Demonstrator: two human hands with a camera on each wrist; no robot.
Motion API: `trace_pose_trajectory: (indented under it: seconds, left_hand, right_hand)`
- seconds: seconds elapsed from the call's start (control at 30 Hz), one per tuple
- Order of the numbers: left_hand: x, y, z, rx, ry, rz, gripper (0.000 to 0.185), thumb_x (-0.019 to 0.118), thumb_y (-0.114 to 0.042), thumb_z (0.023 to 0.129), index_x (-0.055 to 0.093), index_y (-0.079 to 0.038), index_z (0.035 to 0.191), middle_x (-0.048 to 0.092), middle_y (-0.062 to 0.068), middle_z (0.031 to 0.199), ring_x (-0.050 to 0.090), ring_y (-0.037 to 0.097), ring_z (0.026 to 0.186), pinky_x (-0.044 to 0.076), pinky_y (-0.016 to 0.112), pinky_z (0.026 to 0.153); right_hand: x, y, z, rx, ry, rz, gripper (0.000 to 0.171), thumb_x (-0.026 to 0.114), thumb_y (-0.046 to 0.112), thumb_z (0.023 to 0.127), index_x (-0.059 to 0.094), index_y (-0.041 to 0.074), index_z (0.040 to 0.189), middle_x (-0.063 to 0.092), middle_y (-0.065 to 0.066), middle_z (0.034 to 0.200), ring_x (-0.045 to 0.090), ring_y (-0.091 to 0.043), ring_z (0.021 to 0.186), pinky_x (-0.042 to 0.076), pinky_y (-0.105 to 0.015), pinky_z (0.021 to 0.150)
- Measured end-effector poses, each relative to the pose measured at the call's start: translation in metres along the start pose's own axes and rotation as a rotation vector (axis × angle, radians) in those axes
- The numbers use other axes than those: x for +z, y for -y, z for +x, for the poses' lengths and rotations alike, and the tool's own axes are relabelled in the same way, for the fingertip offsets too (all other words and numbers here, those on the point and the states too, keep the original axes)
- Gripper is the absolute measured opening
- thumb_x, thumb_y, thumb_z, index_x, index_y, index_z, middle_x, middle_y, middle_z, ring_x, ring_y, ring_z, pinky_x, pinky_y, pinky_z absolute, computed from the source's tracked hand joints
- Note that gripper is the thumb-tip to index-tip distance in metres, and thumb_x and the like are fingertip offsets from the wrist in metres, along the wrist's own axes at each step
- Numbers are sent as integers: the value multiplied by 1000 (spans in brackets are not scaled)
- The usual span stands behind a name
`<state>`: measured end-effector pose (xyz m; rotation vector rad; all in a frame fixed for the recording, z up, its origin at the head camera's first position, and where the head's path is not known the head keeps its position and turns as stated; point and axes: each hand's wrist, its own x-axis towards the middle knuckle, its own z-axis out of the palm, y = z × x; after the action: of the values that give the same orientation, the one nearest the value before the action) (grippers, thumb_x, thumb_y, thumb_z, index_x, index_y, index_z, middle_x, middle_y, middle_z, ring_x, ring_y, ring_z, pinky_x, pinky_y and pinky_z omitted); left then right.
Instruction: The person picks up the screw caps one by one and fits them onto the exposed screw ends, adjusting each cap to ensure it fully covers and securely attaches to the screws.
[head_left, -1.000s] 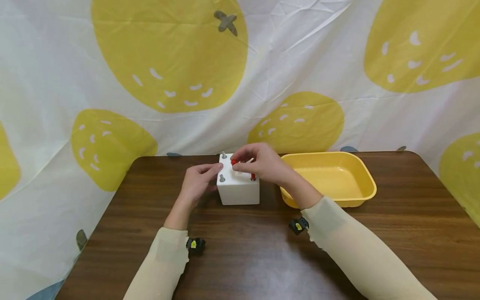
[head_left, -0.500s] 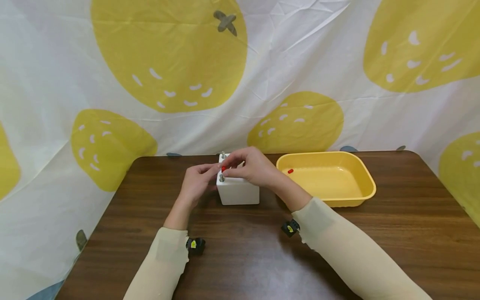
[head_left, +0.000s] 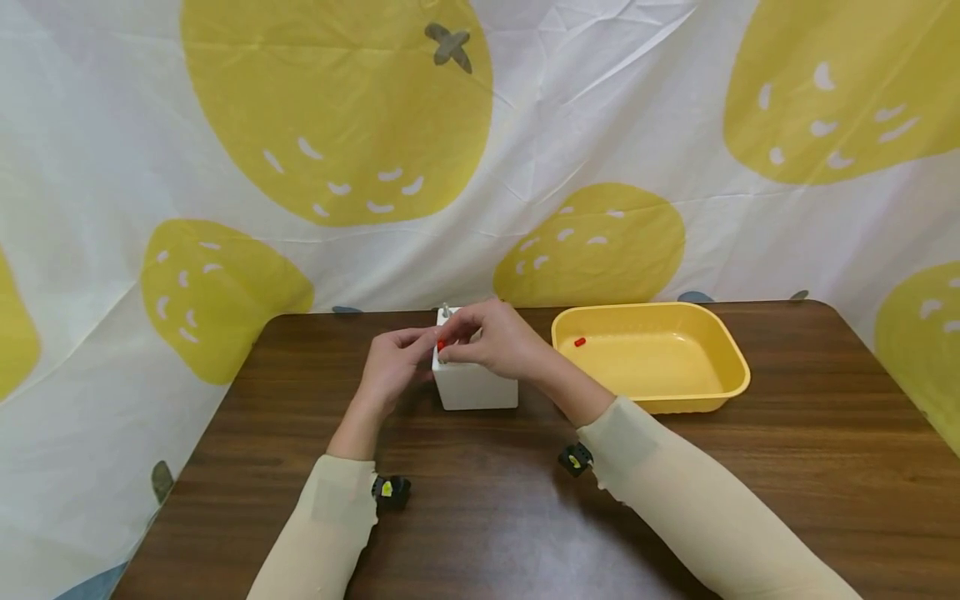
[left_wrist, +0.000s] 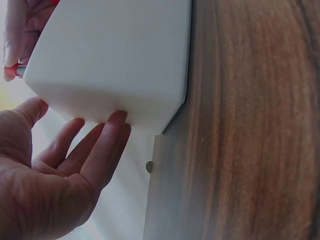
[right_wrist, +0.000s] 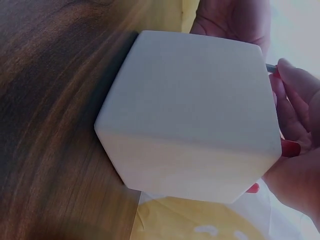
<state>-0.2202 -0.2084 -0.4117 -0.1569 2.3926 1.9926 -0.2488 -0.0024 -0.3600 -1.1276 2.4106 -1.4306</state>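
Observation:
A white block (head_left: 480,389) stands on the wooden table with metal bolts rising from its top. My right hand (head_left: 498,340) reaches across the block and pinches a small red cap (head_left: 441,345) at the front left bolt. In the left wrist view that cap (left_wrist: 11,70) sits at the end of the bolt's thread (left_wrist: 20,70). My left hand (head_left: 392,367) rests its fingertips on the block's left side, thumb at the top edge. The back left bolt (head_left: 446,310) is bare. Two more red caps show in the right wrist view, one nearer (right_wrist: 291,148) and one farther (right_wrist: 253,188).
To the right of the block stands a yellow tray (head_left: 731,367) with one red cap (head_left: 580,342) lying in it. A white cloth (head_left: 420,258) printed with yellow fruit hangs behind the table (head_left: 480,517).
My right hand has moved left and slightly toward the front with its red cap, from over the block's middle to the front left bolt. The left hand keeps its place.

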Motion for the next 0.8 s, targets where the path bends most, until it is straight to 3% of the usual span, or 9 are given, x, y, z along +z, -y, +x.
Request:
trace_pose_trajectory:
  seconds: [0.57,0.8]
  left_hand:
    - [0,3,1,7,2,2,46,74,-44,101,77,-6,127,74,11,125,70,26,106,64,47,88]
    - [0,4,3,5,-2,-3,45,73,-42,102,77,-5,127,74,13,125,70,25,106,64,48,88]
  right_hand:
    - [8,-2,0,-21,-18,-158,13,89,14,88,79,13,95,72,9,84,65,-10,79,55,-26,71]
    - [9,-3,0,-35,-23,-167,14,90,15,88,78,13,95,72,9,82,65,-9,77,55,-25,69]
